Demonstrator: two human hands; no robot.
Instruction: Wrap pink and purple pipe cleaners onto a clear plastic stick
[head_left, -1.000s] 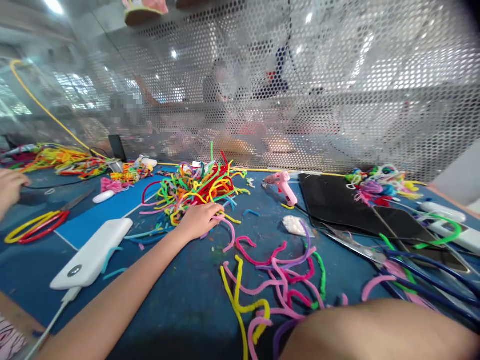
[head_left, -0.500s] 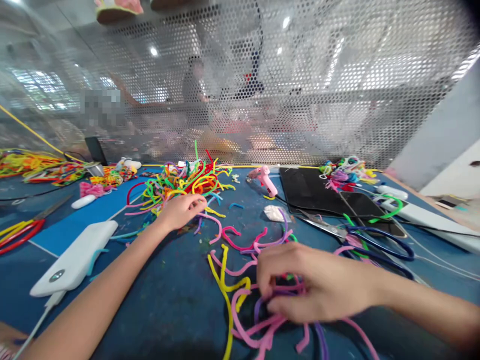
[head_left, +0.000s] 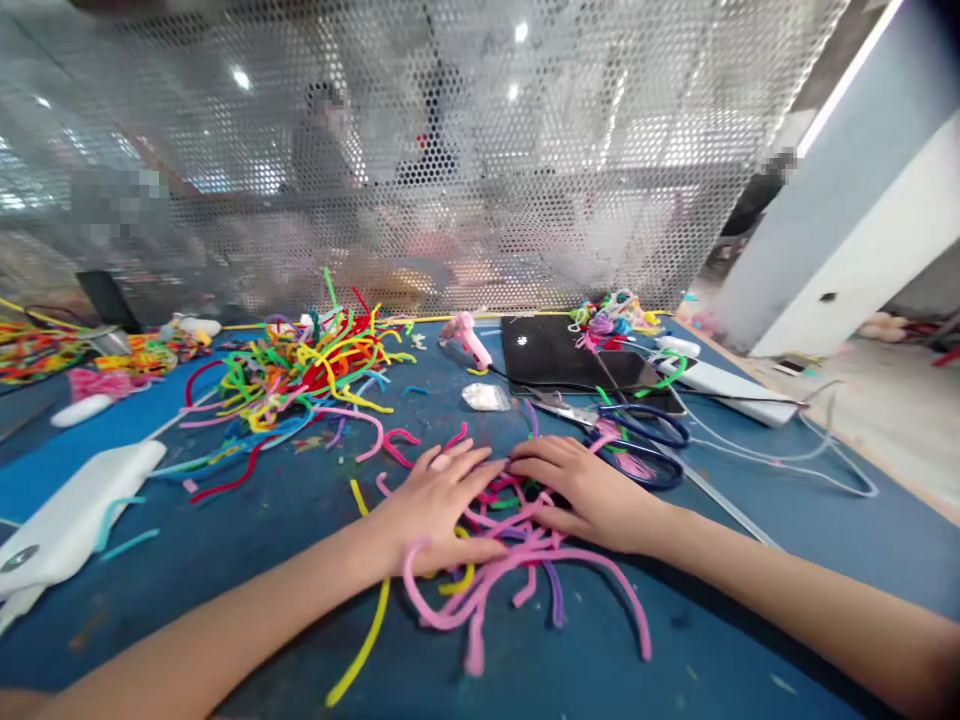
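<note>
Both my hands rest on a loose heap of pink pipe cleaners point(head_left: 525, 545) on the blue table. My left hand point(head_left: 442, 505) lies over the heap's left side, fingers spread. On the right side, my right hand point(head_left: 589, 492) bends over the heap, its fingers curved but apart and its fingertips close to those of my left hand. Purple, green and red pieces show between the hands. A yellow pipe cleaner point(head_left: 364, 650) sticks out below my left wrist. What lies under my palms is hidden.
Behind my left hand is a big multicoloured pile point(head_left: 322, 365). Blue-handled scissors point(head_left: 645, 428), a black tablet point(head_left: 547, 352), a pink glue gun point(head_left: 471, 342) and a small clear packet point(head_left: 486, 397) lie farther back. A white power bank point(head_left: 82, 510) is at left, before a perforated metal screen point(head_left: 465, 180).
My left hand has left the multicoloured pile and come down onto the pink heap. My right hand has opened out and flattened over it. The view has turned to the right.
</note>
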